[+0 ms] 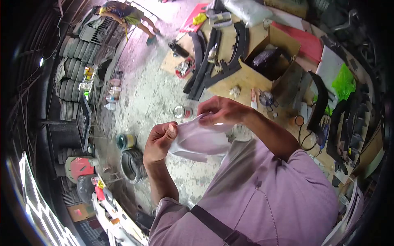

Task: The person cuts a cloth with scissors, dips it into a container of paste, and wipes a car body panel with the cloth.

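Observation:
A thin, whitish, limp sheet point(203, 139) is stretched between my two hands in front of my shirt; whether it is cloth or a plastic bag I cannot tell. My left hand point(159, 143) pinches its left upper corner, thumb on top. At the upper right edge, my right hand point(221, 111) grips it with curled fingers. The sheet's lower part hangs loose. Just beyond it, a clear jar or can point(180, 112) stands on the floor.
A cardboard box point(269, 80) with a dark wrapped bundle sits on the right, beside long black trim pieces point(197, 61). Left of me are a bucket point(125, 141) and a tire point(132, 166). Another person point(127, 14) bends over at the far left.

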The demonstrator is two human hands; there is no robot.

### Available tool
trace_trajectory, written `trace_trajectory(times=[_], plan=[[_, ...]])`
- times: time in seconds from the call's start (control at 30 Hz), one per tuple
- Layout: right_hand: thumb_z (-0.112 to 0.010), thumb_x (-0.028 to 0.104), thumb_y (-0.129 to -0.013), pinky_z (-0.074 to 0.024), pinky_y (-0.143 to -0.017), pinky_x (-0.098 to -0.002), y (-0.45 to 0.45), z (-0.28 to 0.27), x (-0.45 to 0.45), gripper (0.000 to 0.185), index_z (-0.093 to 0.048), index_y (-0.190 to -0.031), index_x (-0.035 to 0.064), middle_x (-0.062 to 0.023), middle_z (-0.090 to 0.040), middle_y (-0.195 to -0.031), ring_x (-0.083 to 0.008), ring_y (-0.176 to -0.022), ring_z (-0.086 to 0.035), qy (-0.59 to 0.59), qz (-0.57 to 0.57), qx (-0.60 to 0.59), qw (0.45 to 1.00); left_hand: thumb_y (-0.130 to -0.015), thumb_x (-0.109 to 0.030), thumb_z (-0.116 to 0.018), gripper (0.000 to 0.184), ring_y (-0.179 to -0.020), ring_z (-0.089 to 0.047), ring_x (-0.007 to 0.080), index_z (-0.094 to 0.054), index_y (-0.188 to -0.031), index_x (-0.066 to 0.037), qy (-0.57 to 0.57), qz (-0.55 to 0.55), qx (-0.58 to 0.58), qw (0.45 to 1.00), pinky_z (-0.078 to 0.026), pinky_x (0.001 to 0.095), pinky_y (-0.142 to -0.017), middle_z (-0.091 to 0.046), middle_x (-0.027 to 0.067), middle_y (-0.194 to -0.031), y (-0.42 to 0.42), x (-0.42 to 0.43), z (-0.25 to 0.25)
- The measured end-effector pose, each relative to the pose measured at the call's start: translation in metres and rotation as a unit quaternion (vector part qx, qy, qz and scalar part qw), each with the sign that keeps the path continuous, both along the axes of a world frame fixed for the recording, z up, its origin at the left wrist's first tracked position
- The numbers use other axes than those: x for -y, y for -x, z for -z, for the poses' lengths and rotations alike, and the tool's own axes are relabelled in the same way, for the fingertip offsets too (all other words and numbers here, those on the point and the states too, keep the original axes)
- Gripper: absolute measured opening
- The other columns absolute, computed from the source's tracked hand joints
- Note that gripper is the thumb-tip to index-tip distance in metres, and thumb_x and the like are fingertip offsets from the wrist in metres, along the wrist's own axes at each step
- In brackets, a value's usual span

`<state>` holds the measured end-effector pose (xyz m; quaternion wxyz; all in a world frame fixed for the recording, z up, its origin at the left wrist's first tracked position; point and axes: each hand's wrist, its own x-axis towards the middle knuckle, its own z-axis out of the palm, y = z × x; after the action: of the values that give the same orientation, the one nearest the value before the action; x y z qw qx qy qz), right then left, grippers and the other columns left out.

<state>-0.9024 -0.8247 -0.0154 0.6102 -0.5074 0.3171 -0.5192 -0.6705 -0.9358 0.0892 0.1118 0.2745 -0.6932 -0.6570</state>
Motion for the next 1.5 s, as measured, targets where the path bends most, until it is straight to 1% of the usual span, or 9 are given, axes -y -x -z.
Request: trace_trajectory(times=[0.27, 0.37, 0.6, 0.67, 0.8, 1.13, 1.23, 1.37, 1.5], plan=[[-0.068, 0.021, -0.096, -0.0443, -0.103, -0.0426, -0.012, -0.018, -0.004, 0.018, -0.061, -0.087, 0.0077, -0.009, -0.059, -0.109, -0.0278, -0.115, -0.057, 0.095, 0.036, 0.272, 0.957, -0.098, -0.039, -0.064, 0.045, -0.092, -0.057, 0.0211, -0.071, -0.091, 0.005, -0.059, 0.05, -0.204, 0.976, -0.044, 0.0308, -0.078, -0.058, 0.0112, -0.099, 0.024, -0.001, 0.019], [-0.059, 0.04, -0.101, -0.0446, -0.104, -0.0481, -0.039, -0.034, -0.004, 0.032, -0.06, -0.095, 0.0093, -0.0076, -0.059, -0.105, -0.0316, -0.119, -0.055, 0.099, 0.069, 0.516, 0.848, -0.095, -0.033, -0.067, 0.039, -0.098, -0.057, 0.0218, -0.07, -0.09, 0.005, -0.124, -0.048, -0.271, 0.953, -0.043, 0.0347, -0.093, -0.057, 0.0111, -0.111, 0.032, -0.019, 0.02], [-0.063, 0.04, -0.099, -0.0461, -0.092, -0.0396, -0.052, -0.084, -0.02, 0.042, -0.049, -0.072, 0.0115, 0.0011, -0.048, -0.072, -0.0153, -0.073, -0.051, 0.084, -0.036, 0.608, 0.789, -0.101, -0.034, -0.056, 0.044, -0.093, -0.056, 0.0247, -0.062, -0.077, 0.002, -0.328, -0.091, -0.456, 0.822, -0.042, 0.0429, -0.102, -0.059, 0.0089, -0.082, 0.024, -0.064, 0.011], [-0.068, 0.037, -0.097, -0.0459, -0.075, -0.03, -0.045, -0.105, -0.037, 0.049, -0.042, -0.063, 0.0131, 0.0028, -0.042, -0.061, -0.0091, -0.057, -0.042, 0.098, 0.073, 0.32, 0.939, -0.102, -0.035, -0.055, 0.046, -0.086, -0.056, 0.0258, -0.056, -0.069, -0.003, -0.348, -0.08, -0.448, 0.82, -0.045, 0.0432, -0.09, -0.055, 0.0063, -0.074, 0.007, -0.067, -0.004], [-0.071, 0.007, -0.094, -0.0227, -0.05, -0.0286, -0.031, -0.139, -0.076, 0.057, -0.024, -0.063, 0.0123, 0.0076, -0.027, -0.062, -0.0032, -0.057, -0.027, 0.037, 0.068, -0.035, 0.996, -0.102, -0.035, -0.056, 0.053, -0.07, -0.052, 0.0234, -0.042, -0.059, -0.008, -0.129, 0.049, -0.236, 0.962, -0.041, 0.0385, -0.067, -0.049, 0.0059, -0.068, -0.019, -0.084, -0.055], [-0.063, -0.003, -0.088, -0.0336, -0.054, -0.0314, -0.014, -0.174, -0.087, 0.033, -0.043, -0.063, 0.0027, -0.0017, -0.042, -0.06, -0.0092, -0.058, -0.041, 0.211, -0.039, -0.065, 0.975, -0.105, -0.019, -0.054, 0.045, -0.076, -0.053, 0.0251, -0.045, -0.065, 0.0, -0.046, 0.18, -0.25, 0.95, -0.045, 0.0397, -0.068, -0.046, 0.0082, -0.074, -0.049, -0.082, -0.094], [-0.065, 0.001, -0.083, -0.0451, -0.06, -0.0255, 0.037, -0.166, -0.118, 0.016, -0.059, -0.068, -0.0003, -0.0051, -0.058, -0.064, -0.0127, -0.064, -0.06, 0.143, 0.196, -0.163, 0.956, -0.104, -0.037, -0.056, 0.039, -0.065, -0.049, 0.018, -0.054, -0.078, -0.008, 0.101, -0.248, -0.224, 0.937, -0.042, 0.0359, -0.061, -0.056, 0.0044, -0.078, -0.131, -0.055, -0.065], [-0.069, 0.001, -0.081, -0.0471, -0.063, -0.0263, 0.054, -0.143, -0.084, 0.016, -0.059, -0.069, 0.0033, -0.0039, -0.062, -0.071, -0.0117, -0.064, -0.061, 0.026, 0.389, 0.003, 0.921, -0.105, -0.042, -0.05, 0.036, -0.075, -0.047, 0.0166, -0.057, -0.087, -0.011, -0.105, -0.163, -0.379, 0.905, -0.042, 0.0356, -0.073, -0.053, 0.0014, -0.088, -0.082, 0.003, -0.038], [-0.069, 0.009, -0.093, -0.0457, -0.062, -0.0261, 0.076, -0.14, -0.039, 0.037, -0.042, -0.068, 0.0109, 0.0022, -0.047, -0.069, -0.0086, -0.064, -0.054, 0.127, 0.352, -0.157, 0.914, -0.105, -0.048, -0.047, 0.04, -0.092, -0.054, 0.023, -0.06, -0.095, -0.012, -0.185, -0.112, -0.437, 0.873, -0.047, 0.0439, -0.089, -0.054, 0.0044, -0.092, -0.017, 0.03, -0.052]])
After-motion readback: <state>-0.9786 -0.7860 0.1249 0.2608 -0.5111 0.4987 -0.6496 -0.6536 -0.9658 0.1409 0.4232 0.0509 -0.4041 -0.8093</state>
